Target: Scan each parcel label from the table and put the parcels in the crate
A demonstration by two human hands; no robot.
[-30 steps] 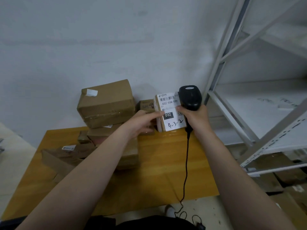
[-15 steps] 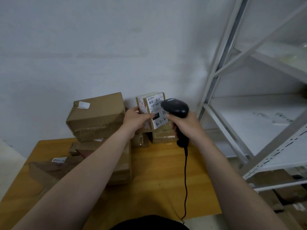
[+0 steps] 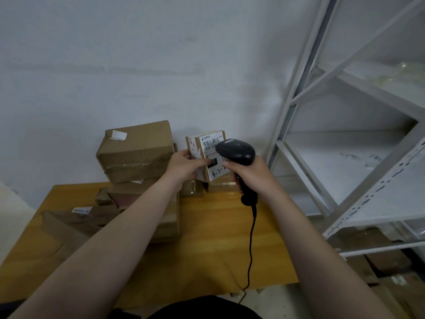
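Brown box (image 3: 192,146) with a white label (image 3: 216,172) is held up by the left hand (image 3: 184,165). Just right of it, a black scanner (image 3: 236,151) is gripped by the right hand (image 3: 253,176). More boxes (image 3: 135,150) are piled left of both hands.

The white label (image 3: 212,155) on the held parcel (image 3: 205,155) showed a barcode, printed "032-03", white "32" on a black patch, and handwritten "4-3-2".

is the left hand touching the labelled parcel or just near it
Touching. The head view shows the left hand gripping the parcel, fingers behind it and thumb pressed on its label.
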